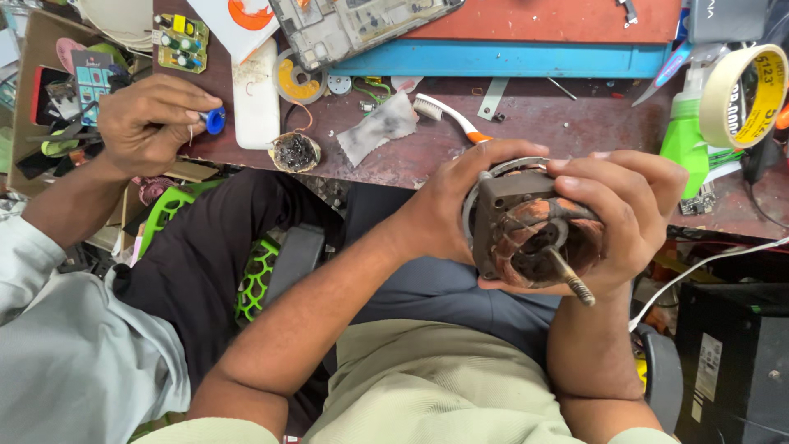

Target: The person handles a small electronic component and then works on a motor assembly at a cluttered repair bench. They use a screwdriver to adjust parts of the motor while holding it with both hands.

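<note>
The motor [530, 230] is dull grey metal, its copper windings glossy and its threaded steel shaft [569, 279] rough. On the worn, stained desk [559, 123] lie a smudged cloth scrap [376, 127], a papery tape roll [744, 94] and a smooth plastic brush [448, 115].

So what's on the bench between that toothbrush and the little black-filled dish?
In the head view, a grubby grey cloth lies between the toothbrush and the dish.

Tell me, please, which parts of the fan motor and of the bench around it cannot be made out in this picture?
Head view only:
- Fan motor: its sides and rear are covered by the left hand and right hand.
- Co-worker's hand: what it pinches beside the blue spool is hidden by its fingers.
- Tape roll: cut off by the right edge.
- Circuit board: its parts are too small to identify.
</note>
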Available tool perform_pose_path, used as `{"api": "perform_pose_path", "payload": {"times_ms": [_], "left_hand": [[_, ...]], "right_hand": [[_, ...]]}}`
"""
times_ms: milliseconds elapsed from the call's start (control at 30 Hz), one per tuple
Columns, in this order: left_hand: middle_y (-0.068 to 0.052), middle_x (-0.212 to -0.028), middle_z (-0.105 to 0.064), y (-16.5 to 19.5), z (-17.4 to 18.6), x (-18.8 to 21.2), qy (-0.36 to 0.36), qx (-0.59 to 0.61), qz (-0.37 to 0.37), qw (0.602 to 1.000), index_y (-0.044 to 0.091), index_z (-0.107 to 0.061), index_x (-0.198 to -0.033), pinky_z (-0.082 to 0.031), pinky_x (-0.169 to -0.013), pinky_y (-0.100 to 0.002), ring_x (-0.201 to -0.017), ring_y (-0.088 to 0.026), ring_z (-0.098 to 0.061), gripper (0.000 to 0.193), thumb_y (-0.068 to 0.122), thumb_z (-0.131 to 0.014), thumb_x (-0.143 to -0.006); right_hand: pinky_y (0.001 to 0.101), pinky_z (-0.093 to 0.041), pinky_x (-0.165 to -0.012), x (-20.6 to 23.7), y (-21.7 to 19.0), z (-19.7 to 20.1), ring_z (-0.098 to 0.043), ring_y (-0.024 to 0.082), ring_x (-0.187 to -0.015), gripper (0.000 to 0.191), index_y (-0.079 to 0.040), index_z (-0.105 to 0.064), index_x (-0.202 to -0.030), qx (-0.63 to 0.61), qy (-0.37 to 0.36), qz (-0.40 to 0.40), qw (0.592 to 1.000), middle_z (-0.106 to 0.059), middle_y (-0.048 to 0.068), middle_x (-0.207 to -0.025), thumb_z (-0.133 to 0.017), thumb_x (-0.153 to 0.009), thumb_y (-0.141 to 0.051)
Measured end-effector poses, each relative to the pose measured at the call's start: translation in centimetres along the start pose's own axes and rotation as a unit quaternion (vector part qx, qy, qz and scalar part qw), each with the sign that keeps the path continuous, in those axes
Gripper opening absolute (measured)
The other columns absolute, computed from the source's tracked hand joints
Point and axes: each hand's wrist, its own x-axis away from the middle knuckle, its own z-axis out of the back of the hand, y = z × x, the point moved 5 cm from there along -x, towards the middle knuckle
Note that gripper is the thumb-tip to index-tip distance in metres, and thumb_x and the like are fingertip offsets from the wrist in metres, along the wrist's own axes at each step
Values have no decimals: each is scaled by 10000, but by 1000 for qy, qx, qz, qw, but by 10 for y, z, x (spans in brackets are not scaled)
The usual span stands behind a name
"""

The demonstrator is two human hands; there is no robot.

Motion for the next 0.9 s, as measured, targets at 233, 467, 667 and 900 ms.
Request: {"api": "perform_pose_path", "payload": {"times_ms": [233,467,667,900], "left_hand": [[-52,-1371,-618,0,-1,-4,7,-24,-7,1000,125,-474,-1468,-571,-1078,-318,-1229,-198,-691,932,268,-1000,-712],[-63,-1364,-639,4,3,-7,-13,-5,-4,1000,110,-469,-1418,-578,-1094,-318,-1234,-192,-701,928,294,-1021,-695],[-59,-1318,-652,8,9,-12,-43,-6,-12,999,111,-471,-1456,-580,-1072,-323,-1202,-194,-705,1060,350,-1052,-602],[-55,-1327,-654,9,9,-15,-56,-31,-26,998,101,-471,-1462,-586,-1060,-319,-1194,-204,-711,1070,372,-1057,-609]], "right_hand": [[371,-483,-913,3,5,-1,-599,274,-984,478,-71,-659,-1118,13,10,-16,1000,-766,86,-1120,-799,-884,-463],[388,-460,-878,2,3,-2,-583,291,-961,565,-51,-634,-1062,-4,20,11,1000,-736,88,-1054,-809,-818,-530],[383,-460,-868,5,6,0,-612,287,-975,336,-56,-658,-1071,12,12,10,1000,-755,84,-1078,-778,-904,-320],[384,-480,-847,5,7,3,-629,292,-962,291,-39,-649,-1034,-22,2,11,1000,-752,84,-1090,-787,-890,-251]]}}
